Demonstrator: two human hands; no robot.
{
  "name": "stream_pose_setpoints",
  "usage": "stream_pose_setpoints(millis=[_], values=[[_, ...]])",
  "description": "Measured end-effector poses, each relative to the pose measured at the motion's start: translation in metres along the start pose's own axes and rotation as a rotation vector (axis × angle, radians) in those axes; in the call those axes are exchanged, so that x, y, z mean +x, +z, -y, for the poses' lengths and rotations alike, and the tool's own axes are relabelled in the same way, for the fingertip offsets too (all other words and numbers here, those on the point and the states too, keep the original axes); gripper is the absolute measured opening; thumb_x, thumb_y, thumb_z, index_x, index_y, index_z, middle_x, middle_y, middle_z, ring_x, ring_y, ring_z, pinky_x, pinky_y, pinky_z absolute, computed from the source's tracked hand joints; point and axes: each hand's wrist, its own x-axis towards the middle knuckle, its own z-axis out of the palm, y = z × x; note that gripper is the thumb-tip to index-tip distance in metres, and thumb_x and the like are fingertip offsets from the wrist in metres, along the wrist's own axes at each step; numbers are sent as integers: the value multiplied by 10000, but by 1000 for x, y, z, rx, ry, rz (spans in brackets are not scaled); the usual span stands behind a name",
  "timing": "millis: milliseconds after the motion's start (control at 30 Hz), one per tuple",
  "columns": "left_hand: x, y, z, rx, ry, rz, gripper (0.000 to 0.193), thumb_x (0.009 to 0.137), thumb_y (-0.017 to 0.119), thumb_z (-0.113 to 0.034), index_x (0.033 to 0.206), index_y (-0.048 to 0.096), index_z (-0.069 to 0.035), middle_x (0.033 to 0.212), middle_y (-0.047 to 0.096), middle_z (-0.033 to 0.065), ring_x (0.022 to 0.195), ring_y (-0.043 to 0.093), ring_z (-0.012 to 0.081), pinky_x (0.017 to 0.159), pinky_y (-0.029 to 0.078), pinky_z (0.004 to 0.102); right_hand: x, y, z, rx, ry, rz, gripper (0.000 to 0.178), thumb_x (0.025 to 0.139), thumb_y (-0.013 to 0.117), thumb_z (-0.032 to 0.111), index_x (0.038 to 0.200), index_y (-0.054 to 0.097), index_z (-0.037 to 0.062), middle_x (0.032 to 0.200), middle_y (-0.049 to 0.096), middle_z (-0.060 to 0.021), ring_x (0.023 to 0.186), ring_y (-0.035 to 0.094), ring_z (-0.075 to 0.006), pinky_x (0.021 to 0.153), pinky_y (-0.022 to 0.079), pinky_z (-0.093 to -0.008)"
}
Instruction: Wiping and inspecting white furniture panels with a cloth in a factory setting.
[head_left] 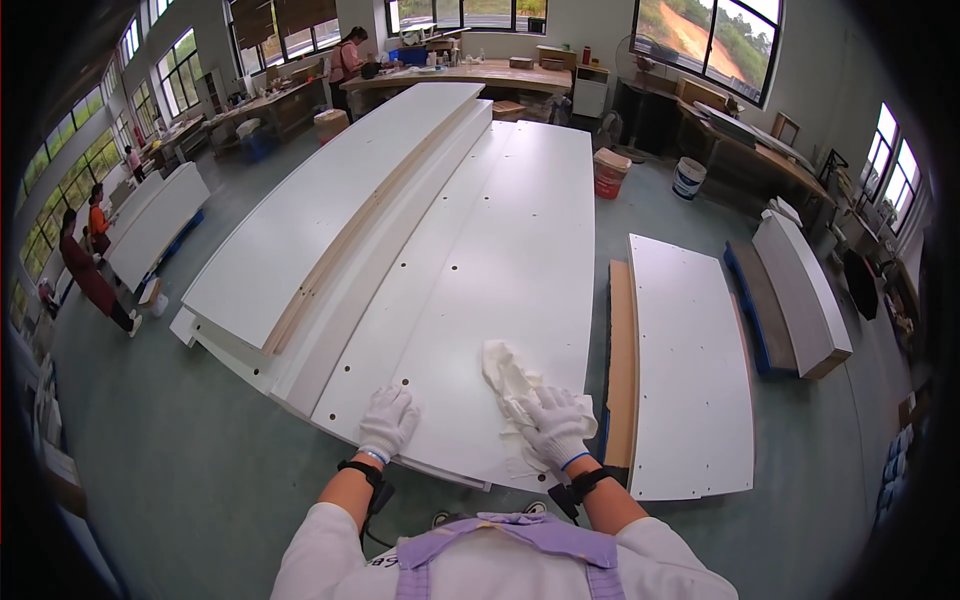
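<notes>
A long white panel (pixel 510 270) with small dark holes along it lies in front of me. My left hand (pixel 389 421), in a white knit glove, rests open on its near edge, fingers pointing away and close to a hole. In the same kind of glove, my right hand (pixel 556 424) presses a crumpled off-white cloth (pixel 508 370) against the panel near its right edge. Part of the cloth spreads ahead of the fingers, and another bit shows beside the wrist. What the right palm covers is hidden.
More white panels (pixel 345 200) are stacked on the left. Another panel stack (pixel 690 370) stands to the right across a narrow gap, with white boards (pixel 800 290) beyond. Buckets (pixel 688 178) and workbenches (pixel 470 74) are at the back. Other people (pixel 88 260) stand at left and behind.
</notes>
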Motion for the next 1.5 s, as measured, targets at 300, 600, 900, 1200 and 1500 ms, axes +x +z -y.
stream_pose_setpoints(millis=[300, 600, 900, 1200, 1500], values=[[5, -6, -6, -33, 30, 1, 285, 878, 624, -266, 1057, 645, -45, 1178, 626, 180, 1152, 554, 377, 1103, 388, 481, 2, -10, 6, 24, 66, 75, 409, 850, 624, 362, 1225, 645, 200, 1204, 592, -135, 1162, 536, -348, 1056, 366, -533], [-3, 2, 3, -4, -54, 32, 376, 930, 603, -338, 1175, 660, -58, 1325, 595, 208, 1282, 505, 404, 1155, 350, 476, 0, -8, 5, -34, 42, 84, 436, 866, 605, 381, 1263, 625, 199, 1274, 587, -170, 1198, 525, -390, 1082, 348, -548], [-4, 2, 2, 17, -72, 62, 397, 929, 598, -345, 1194, 656, -54, 1348, 584, 205, 1297, 491, 401, 1156, 345, 475, 2, -8, 5, -21, 56, 92, 420, 876, 595, 386, 1249, 640, 199, 1291, 583, -180, 1204, 523, -403, 1090, 343, -541], [0, 1, 2, 6, -15, 22, 326, 910, 608, -307, 1102, 683, -55, 1228, 640, 182, 1178, 564, 387, 1112, 381, 466, 5, -12, 8, 52, -22, -28, 365, 821, 653, 326, 1159, 663, 189, 1093, 597, -111, 1080, 561, -337, 952, 426, -493], [4, -13, -7, -33, 12, 37, 296, 925, 586, -273, 1085, 662, -36, 1190, 649, 196, 1176, 569, 359, 1105, 387, 461, 9, -16, 11, 43, -40, -2, 381, 805, 654, 308, 1164, 668, 180, 1128, 600, -138, 1104, 552, -355, 987, 412, -507]])
